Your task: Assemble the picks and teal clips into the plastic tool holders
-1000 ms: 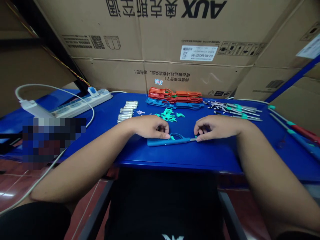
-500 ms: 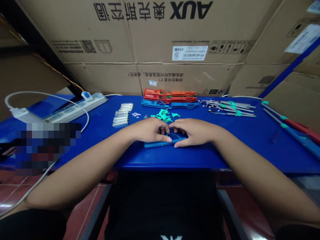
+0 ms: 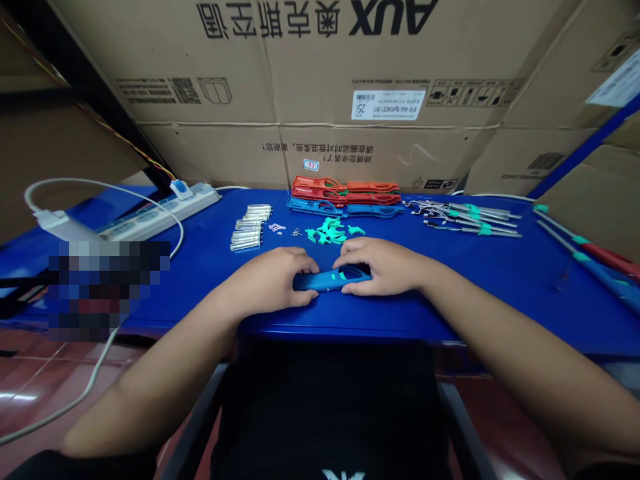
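A blue plastic tool handle [image 3: 323, 281] with a looped opening lies across the table's front, with a green piece showing inside the loop. My left hand [image 3: 267, 280] grips its left end. My right hand [image 3: 383, 267] wraps over the loop end and hides the right tip. Behind my hands lie small green plastic pieces [image 3: 333, 231], several blue handles [image 3: 320, 207] and several orange-red handles [image 3: 345, 190]. Neither hand touches these.
The blue table [image 3: 450, 313] also holds several clear tubes [image 3: 247, 230], metal rods with green collars [image 3: 465, 217] and long tools with red and blue handles [image 3: 585, 257]. A power strip [image 3: 135, 220] with white cables lies at left. Cardboard boxes [image 3: 320, 87] stand behind.
My right hand has moved left from the handle's metal tip onto the loop. My left hand has shifted to the handle's left end, and both now grip the handle.
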A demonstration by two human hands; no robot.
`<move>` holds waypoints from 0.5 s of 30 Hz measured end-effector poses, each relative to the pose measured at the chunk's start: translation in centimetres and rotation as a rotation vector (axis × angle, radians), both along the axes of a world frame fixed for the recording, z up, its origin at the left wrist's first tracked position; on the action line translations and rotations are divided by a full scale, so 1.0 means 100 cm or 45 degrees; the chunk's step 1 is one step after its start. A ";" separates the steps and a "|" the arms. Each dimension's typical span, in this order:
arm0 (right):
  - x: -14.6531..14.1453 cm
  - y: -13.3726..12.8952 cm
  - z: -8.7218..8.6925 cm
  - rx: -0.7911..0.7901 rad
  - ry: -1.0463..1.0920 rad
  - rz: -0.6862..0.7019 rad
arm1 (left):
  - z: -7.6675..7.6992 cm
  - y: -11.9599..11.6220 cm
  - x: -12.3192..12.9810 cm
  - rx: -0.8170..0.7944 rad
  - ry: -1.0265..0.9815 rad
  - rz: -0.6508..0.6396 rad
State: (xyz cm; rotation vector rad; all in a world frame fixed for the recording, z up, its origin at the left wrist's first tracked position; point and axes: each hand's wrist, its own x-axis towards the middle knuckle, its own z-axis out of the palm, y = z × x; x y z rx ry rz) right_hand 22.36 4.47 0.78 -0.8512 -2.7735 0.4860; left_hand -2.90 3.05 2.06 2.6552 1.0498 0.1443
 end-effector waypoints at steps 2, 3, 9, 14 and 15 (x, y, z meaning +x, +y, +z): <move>0.001 0.000 -0.001 0.002 0.048 0.012 | -0.005 -0.004 -0.005 0.003 -0.076 0.013; 0.001 0.000 -0.001 0.004 0.061 0.011 | -0.007 -0.005 -0.007 0.006 -0.113 0.018; 0.003 0.001 -0.002 -0.026 0.131 -0.022 | -0.020 -0.007 -0.016 0.022 -0.278 0.114; 0.002 0.000 -0.002 -0.042 0.176 -0.035 | -0.022 -0.007 -0.018 0.020 -0.317 0.103; 0.002 0.000 -0.002 -0.049 0.184 -0.042 | -0.022 -0.007 -0.019 0.029 -0.319 0.100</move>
